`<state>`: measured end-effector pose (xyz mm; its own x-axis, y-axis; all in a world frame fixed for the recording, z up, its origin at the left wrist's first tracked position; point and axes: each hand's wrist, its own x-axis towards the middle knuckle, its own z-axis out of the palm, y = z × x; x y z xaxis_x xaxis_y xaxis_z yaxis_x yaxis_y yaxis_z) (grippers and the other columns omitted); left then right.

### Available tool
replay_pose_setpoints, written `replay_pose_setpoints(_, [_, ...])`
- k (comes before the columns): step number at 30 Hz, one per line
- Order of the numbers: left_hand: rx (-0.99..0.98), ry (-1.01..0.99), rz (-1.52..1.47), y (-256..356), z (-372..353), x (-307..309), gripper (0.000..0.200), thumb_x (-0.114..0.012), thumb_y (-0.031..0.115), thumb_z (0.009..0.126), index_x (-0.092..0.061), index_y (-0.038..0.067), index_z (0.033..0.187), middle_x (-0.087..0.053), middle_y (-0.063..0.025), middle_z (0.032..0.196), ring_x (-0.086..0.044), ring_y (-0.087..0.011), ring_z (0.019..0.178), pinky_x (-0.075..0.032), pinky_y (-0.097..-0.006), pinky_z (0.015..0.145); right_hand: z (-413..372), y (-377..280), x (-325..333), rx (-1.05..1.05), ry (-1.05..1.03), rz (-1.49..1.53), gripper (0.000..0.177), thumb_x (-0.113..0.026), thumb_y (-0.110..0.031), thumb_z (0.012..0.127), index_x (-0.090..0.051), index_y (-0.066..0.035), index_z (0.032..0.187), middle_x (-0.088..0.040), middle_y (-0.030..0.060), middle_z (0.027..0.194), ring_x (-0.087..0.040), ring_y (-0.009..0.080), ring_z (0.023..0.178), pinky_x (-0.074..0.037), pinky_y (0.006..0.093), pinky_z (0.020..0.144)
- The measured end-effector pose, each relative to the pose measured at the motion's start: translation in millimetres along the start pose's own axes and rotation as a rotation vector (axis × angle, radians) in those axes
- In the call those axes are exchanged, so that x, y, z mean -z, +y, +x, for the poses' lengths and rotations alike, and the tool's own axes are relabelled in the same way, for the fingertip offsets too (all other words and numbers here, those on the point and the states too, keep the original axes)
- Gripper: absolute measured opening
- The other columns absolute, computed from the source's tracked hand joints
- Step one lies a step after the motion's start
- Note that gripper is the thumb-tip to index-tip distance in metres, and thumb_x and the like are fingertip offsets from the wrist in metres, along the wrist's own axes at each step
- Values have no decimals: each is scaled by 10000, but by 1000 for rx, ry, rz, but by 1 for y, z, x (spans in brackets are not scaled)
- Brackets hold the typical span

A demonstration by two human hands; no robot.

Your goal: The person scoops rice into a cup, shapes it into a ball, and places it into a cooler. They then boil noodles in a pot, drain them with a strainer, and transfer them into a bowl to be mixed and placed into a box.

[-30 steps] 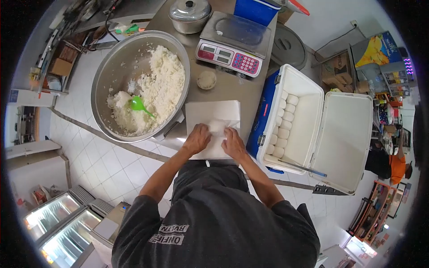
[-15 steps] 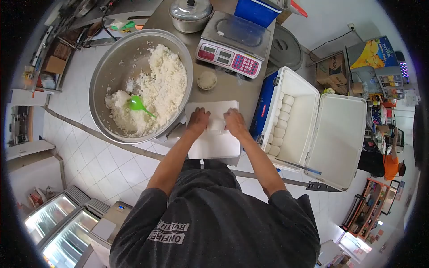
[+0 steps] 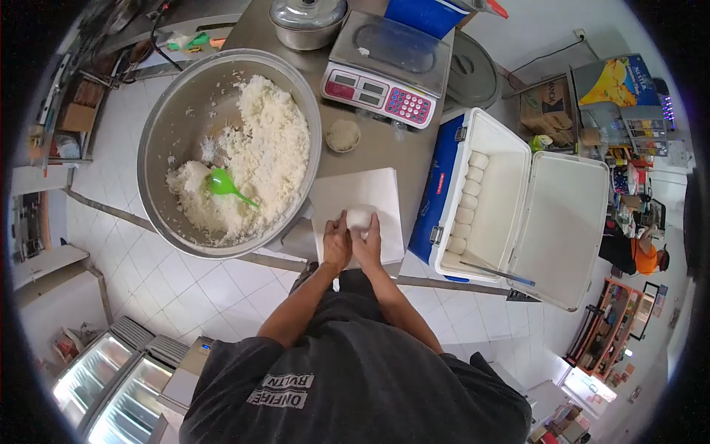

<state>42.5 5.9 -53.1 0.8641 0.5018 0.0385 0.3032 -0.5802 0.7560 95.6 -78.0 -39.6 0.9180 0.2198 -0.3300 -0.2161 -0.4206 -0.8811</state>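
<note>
A rounded white bundle (image 3: 359, 217) is between my two hands, over a stack of white paper sheets (image 3: 373, 185). My left hand (image 3: 337, 243) grips its left lower side, and my right hand (image 3: 366, 240) grips its right lower side. To the left, a large metal bowl (image 3: 157, 96) holds white rice (image 3: 277, 122) and a green spoon (image 3: 231, 189). Beyond the paper sits a small round bowl of rice (image 3: 343, 136). Several similar white bundles (image 3: 464, 215) line the left side of an open cooler (image 3: 510, 155).
A digital scale (image 3: 384, 96) and a lidded metal pot (image 3: 307, 33) stand at the far side of the table. The cooler's lid (image 3: 558, 229) hangs open to the right, with a metal strip across its front edge. Farther right is a person in orange (image 3: 646, 257).
Both hands have come nearer my body and closer together, now around the white bundle. It looks rounder and more compact than before. The view has shifted slightly.
</note>
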Motion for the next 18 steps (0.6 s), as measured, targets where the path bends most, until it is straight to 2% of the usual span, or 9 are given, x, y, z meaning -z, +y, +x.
replay_pose_setpoints(2, [23,-38,-35,-2,0,-3,526,-570,22,810,-493,-63,1324,-623,-240,1108,-570,-363,935,-497,-426,827,6,1,-10,-41,20,-87,828,-718,-290,835,-290,126,1409,-403,340,1392,-371,425,1343,-311,431,1120])
replay_pose_setpoints(4, [-69,-20,-27,-1,-1,0,646,-609,210,859,-405,-70,1404,-657,-229,1002,-573,-373,988,-500,-424,841,11,-3,-15,-84,34,-171,833,-726,-337,844,-307,117,1402,-436,341,1365,-414,416,1318,-340,430,1099])
replay_pose_setpoints(5, [-67,-25,-26,0,-3,3,646,-609,210,859,-405,-70,1404,-657,-229,1002,-573,-373,988,-500,-424,841,13,-5,-12,-56,34,-162,812,-731,-345,839,-332,109,1381,-480,334,1319,-468,413,1265,-381,431,1056])
replay_pose_setpoints(8, [58,-30,-156,24,-1,5,661,-512,359,942,-380,-81,1417,-662,-210,1012,-568,-345,997,-487,-431,857,7,-29,10,-44,6,-71,735,-731,-320,839,-380,97,1332,-555,318,1226,-555,407,1162,-443,438,971])
replay_pose_setpoints(10, [666,49,-996,78,7,16,652,-360,480,1008,-483,-77,1322,-658,-149,967,-580,-268,938,-485,-389,831,0,-60,34,-58,-12,11,678,-726,-287,845,-402,93,1304,-586,309,1178,-587,405,1111,-465,443,929])
replay_pose_setpoints(11, [657,23,-998,92,14,29,652,-360,480,1008,-483,-77,1322,-658,-149,967,-580,-268,938,-485,-389,831,-9,-81,49,-39,-54,-9,642,-712,-234,846,-396,91,1301,-584,308,1168,-592,404,1092,-471,450,909])
replay_pose_setpoints(12, [706,-189,-999,103,25,42,592,-372,450,1023,-506,-77,1256,-653,-144,963,-574,-215,860,-488,-350,776,-15,-89,63,-17,-95,-32,609,-699,-182,847,-391,89,1298,-582,307,1159,-597,402,1073,-476,456,888])
replay_pose_setpoints(13, [750,-404,-988,113,31,45,540,-383,420,1038,-528,-78,1190,-647,-139,958,-568,-163,782,-490,-311,721,-22,-81,74,263,-77,-109,587,-651,-71,831,-366,79,1321,-539,301,1201,-553,434,1098,-443,476,920])
replay_pose_setpoints(18, [532,-291,-870,174,30,-2,486,-440,415,1027,-563,-47,1115,-589,-50,704,-506,-85,604,-417,-260,522,-36,-67,144,505,77,-299,644,-602,-12,815,-315,59,1387,-433,289,1291,-412,458,1207,-322,511,1020])
